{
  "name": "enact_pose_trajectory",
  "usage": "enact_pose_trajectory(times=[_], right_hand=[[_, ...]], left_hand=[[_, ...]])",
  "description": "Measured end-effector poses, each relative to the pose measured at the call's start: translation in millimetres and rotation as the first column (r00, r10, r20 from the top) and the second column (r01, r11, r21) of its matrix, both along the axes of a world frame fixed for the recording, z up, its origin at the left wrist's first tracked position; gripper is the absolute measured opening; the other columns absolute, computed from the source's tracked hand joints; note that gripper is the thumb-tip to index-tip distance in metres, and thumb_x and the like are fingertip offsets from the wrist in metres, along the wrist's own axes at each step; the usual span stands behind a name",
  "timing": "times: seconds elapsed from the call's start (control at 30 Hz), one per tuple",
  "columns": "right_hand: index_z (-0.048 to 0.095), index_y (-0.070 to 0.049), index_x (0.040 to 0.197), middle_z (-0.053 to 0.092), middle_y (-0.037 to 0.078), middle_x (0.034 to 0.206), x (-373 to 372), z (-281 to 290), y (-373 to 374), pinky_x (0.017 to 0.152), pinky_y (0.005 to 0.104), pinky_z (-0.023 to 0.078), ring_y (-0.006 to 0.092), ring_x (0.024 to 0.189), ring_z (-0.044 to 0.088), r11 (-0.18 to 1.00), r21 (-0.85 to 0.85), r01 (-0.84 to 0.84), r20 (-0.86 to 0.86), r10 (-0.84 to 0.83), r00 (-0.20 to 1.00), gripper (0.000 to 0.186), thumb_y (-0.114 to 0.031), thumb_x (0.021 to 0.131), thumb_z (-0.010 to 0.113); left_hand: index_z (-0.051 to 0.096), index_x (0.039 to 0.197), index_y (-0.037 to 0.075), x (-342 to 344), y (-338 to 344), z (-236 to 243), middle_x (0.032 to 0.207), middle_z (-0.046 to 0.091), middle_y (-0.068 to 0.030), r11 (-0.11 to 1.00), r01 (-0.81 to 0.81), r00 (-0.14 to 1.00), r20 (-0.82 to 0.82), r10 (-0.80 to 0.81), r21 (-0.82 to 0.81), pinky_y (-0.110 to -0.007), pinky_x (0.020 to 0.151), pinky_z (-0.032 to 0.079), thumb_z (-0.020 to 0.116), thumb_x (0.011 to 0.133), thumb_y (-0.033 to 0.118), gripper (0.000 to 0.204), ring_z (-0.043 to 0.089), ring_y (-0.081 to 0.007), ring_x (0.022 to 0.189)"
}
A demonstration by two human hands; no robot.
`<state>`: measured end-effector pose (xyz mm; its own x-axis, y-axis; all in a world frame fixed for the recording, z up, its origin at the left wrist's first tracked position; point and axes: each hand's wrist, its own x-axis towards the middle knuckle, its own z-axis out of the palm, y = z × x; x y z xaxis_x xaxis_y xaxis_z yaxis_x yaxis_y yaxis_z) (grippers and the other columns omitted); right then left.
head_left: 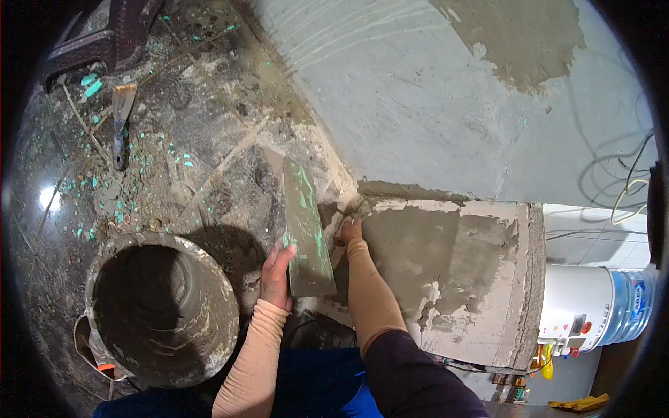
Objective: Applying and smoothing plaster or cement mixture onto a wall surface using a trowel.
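Observation:
My left hand [277, 276] is closed on the edge of a long flat board [306, 240], grey with mortar and streaked with green. To its right, my right hand [350, 230] reaches down to the corner where floor and walls meet. Its fingers are curled round something mortar-coloured that I cannot make out. Beside my right forearm, grey mortar [411, 244] covers much of a low pale wall panel [481, 327]. A thin ridge of mortar [411, 190] runs along the joint between this panel and the grey-blue wall [418, 111].
A mortar-smeared bucket [226, 306] stands left of my left forearm. Farther off on the dirty floor lies a scraper [122, 122] among green flakes. A dark chair-like object [111, 45] is at far left. A white dispenser with a blue water bottle [631, 306] and cables [631, 181] are at right.

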<state>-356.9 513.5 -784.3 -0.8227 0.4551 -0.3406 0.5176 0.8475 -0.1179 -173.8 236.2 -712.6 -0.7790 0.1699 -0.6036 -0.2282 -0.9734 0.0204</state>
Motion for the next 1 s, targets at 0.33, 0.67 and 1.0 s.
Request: enact_pose_trajectory(times=[0.33,0.67,1.0], right_hand=[[0.060,-0.008,0.117,0.064,0.016,0.112,11.2,-14.2,5.2,0.086,0.0401,0.047,0.0326,0.100,0.062,0.979,-0.135,0.150,-0.291,-0.184,0.939,0.036,-0.019,0.086,0.047],[0.065,-0.003,0.108,0.068,0.014,0.102,16.4,4.4,45.1,0.085,0.0356,0.047,0.0279,0.094,0.063,0.943,-0.333,0.002,-0.520,-0.186,0.834,0.031,-0.015,0.084,0.048],[0.061,-0.003,0.115,0.065,0.021,0.108,21.5,3.8,6.8,0.087,0.0409,0.047,0.0351,0.097,0.061,0.983,-0.181,-0.017,-0.336,-0.046,0.941,0.035,-0.019,0.086,0.051]], left_hand=[[0.045,0.132,0.000,6.4,-8.7,-2.5,0.126,0.051,-0.0093,0.998,-0.045,0.998,-0.031,0.046,0.054,-0.033,0.098,0.036,0.065,0.082,0.029,0.062,0.047,-0.0209,0.115],[0.048,0.130,0.001,1.7,7.7,19.6,0.124,0.052,-0.0087,0.994,0.002,0.999,-0.035,0.002,0.110,-0.035,0.099,0.034,0.065,0.080,0.031,0.060,0.046,-0.0211,0.113],[0.044,0.134,0.000,9.2,15.3,-1.3,0.129,0.050,-0.0107,0.999,0.030,0.999,-0.039,-0.030,-0.017,-0.034,0.100,0.034,0.065,0.080,0.031,0.066,0.046,-0.0224,0.116]])
